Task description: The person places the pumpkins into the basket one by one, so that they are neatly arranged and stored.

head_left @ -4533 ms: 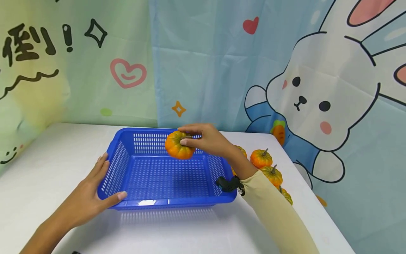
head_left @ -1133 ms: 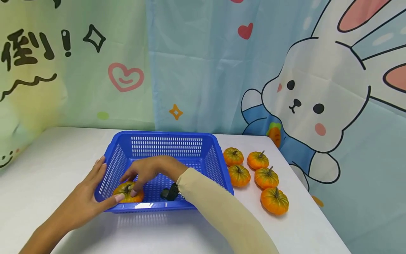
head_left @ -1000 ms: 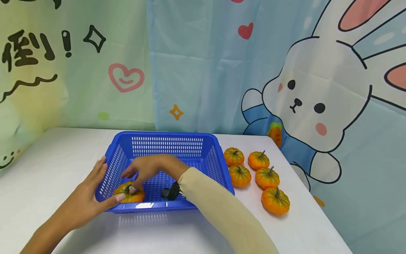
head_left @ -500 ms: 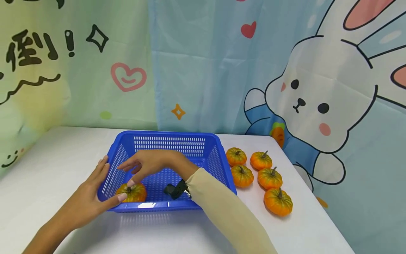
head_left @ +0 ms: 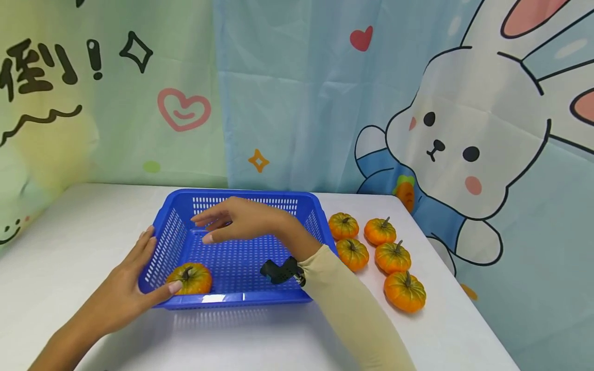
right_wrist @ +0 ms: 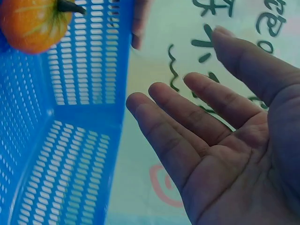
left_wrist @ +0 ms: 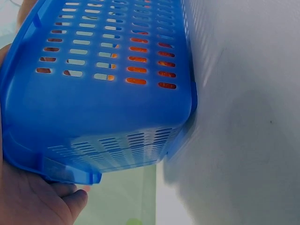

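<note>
A blue plastic basket (head_left: 283,297) with slotted walls stands on the white table. Its left front corner is held by my left hand (head_left: 121,291), thumb over the front rim and fingers along the left side. One small orange-green pumpkin (head_left: 196,278) lies inside, in the left front corner near that thumb. Above the basket's middle hovers my right hand (head_left: 248,219), palm bare and fingers loosely extended, as the right wrist view also shows. In the left wrist view, orange shows through slots in the basket wall (left_wrist: 98,108).
Several more small pumpkins (head_left: 405,291) sit on the table (head_left: 445,330) just right of the basket. A dark device (head_left: 280,270) is strapped at my right wrist, below a pale sleeve. Behind the table hangs a printed curtain (head_left: 287,103) with a cartoon rabbit.
My right hand brought a pumpkin into the basket, let it go at the left front corner, then rose away to the right. The left hand has stayed on the basket.
</note>
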Motion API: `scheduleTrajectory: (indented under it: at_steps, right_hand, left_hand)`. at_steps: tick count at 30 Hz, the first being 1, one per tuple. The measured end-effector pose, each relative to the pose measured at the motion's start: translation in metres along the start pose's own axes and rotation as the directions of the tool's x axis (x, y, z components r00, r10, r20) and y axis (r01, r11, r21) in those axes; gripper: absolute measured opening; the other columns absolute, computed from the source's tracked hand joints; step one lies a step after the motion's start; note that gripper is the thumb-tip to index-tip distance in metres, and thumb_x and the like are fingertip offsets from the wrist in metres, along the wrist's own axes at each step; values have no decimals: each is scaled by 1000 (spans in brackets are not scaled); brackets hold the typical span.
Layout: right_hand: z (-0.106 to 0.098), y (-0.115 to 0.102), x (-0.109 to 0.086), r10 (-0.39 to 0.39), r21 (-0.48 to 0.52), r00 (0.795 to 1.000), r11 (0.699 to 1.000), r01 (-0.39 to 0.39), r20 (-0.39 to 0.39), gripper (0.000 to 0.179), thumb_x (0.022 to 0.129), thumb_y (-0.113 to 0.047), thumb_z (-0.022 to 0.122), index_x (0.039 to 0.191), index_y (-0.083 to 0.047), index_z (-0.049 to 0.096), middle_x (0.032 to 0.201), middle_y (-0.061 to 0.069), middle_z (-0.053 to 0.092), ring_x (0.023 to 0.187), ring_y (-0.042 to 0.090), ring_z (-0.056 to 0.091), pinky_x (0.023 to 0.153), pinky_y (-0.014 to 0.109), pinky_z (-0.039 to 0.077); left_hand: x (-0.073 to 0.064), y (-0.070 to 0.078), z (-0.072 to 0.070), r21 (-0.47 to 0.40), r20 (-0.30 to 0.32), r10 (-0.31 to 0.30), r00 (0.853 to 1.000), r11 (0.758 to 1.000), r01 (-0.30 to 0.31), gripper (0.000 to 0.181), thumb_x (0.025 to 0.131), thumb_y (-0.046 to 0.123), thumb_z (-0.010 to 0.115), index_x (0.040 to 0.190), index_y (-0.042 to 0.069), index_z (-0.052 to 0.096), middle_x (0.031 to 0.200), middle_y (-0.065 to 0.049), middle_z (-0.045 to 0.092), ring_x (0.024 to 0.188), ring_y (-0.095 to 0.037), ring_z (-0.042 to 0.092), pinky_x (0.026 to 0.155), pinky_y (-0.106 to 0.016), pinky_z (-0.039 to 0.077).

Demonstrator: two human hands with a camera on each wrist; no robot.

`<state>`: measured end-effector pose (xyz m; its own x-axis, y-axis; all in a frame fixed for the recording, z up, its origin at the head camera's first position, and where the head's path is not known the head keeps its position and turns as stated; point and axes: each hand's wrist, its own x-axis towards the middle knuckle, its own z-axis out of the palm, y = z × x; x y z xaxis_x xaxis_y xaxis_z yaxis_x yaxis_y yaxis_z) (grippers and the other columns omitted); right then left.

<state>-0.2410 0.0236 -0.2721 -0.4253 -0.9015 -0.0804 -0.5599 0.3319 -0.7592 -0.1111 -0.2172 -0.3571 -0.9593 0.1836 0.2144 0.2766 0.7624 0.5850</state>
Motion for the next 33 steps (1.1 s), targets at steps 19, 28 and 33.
scheduleTrajectory:
  at_steps: [19, 28, 33]
  right_hand:
    - [-7, -12, -86, -62, -59, 981, 997, 51, -183, 35, 99, -20, 58, 132, -8, 62, 126, 2, 64, 108, 6, 61, 87, 24, 52]
    - [-7, 5, -119, -102, -92, 954, 993, 79, -283, 29, 100, -15, 55, 125, -6, 67, 118, 0, 68, 87, 10, 65, 67, 26, 53]
    - [-6, 13, -139, -36, -71, 940, 997, 12, -339, 30, 100, -16, 56, 126, -6, 66, 118, 1, 68, 91, 10, 66, 64, 24, 52]
  left_hand:
    - [-2, 0, 0, -1, -16, 0, 1000, 1000, 0, 101, 87, 44, 69, 154, -2, 10, 162, -7, -5, 143, -46, 7, 102, -73, 19]
    - [-1, -2, 0, -4, -22, 14, 1000, 1000, -14, 100, 87, 43, 69, 153, -3, 11, 162, -9, -4, 143, -47, 8, 103, -72, 18]
    - [0, -3, 1, -12, -4, 4, 1000, 1000, -4, 100, 87, 44, 69, 154, -2, 10, 162, -8, -5, 143, -46, 7, 102, -73, 18]
